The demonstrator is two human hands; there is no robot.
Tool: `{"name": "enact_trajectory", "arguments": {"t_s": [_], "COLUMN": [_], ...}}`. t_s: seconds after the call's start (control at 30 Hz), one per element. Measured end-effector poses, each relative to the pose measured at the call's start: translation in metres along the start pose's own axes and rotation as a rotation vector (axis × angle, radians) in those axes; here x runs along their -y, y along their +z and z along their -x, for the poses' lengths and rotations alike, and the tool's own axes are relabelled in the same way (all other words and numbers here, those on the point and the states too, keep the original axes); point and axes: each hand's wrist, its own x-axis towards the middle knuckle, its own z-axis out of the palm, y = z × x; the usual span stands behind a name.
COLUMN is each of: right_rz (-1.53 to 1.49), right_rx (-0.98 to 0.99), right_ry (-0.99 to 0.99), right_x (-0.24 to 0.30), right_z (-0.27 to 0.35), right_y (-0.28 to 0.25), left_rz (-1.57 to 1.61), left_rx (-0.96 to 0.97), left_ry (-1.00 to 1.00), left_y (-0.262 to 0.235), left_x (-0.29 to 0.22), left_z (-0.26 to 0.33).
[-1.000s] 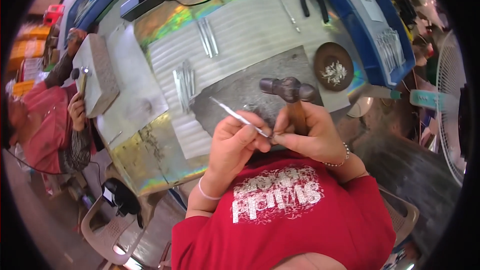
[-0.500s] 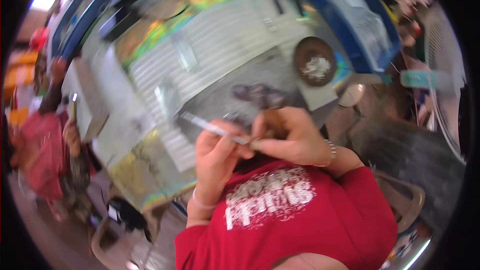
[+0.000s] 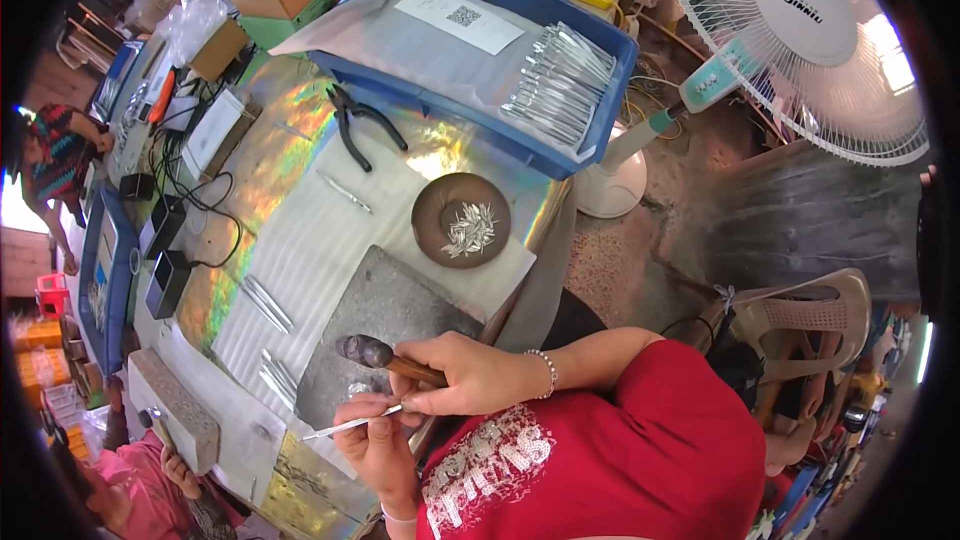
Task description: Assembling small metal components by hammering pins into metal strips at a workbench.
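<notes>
Between the fingers of my left hand (image 3: 378, 452) is a slender silver metal piece (image 3: 335, 429), pointing out to the left. My right hand (image 3: 468, 372) keeps a hammer (image 3: 418, 371) by its wooden handle, the dark head sticking out to the left. The thumb and finger of that same hand meet the near end of the silver piece, close to the left fingertips. What lies between those fingertips is too small to make out. Both hands are over the near edge of a grey slab (image 3: 385, 305) on the table.
Beyond the slab stand a brown bowl (image 3: 425, 222) of small silver slivers and black-handled pliers (image 3: 353, 130). More slender silver pieces (image 3: 267, 302) lie to the left. A blue tray (image 3: 440, 105) holds many others. At right are a fan (image 3: 800, 5) and chair (image 3: 850, 315). A co-worker (image 3: 130, 485) sits at lower left.
The view has swung round and sharpened, so tray, bowl and fan appear shifted. Both hands stay close together, still with the silver piece and the hammer.
</notes>
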Motion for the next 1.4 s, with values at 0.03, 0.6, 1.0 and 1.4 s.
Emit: {"name": "enact_trajectory", "arguments": {"t_s": [0.03,0.6,1.0,1.4], "right_rz": [-0.003,-0.01,0.238,0.449], "right_rx": [-0.005,0.021,-0.178,-0.221], "right_ry": [-0.019,0.167,0.068,0.192], "right_x": [-0.001,-0.015,-0.021,-0.03], "right_z": [0.0,-0.012,-0.006,-0.009], "right_y": [0.0,0.018,0.004,0.007], "left_rz": [-0.005,0.294,0.13,-0.35], "left_rx": [-0.001,-0.071,-0.077,-0.04], "left_ry": [0.007,-0.107,0.058,0.059], "left_y": [0.001,-0.023,-0.064,-0.062], "left_x": [0.0,-0.011,-0.007,-0.003], "left_z": [0.0,0.009,-0.002,-0.004]}}
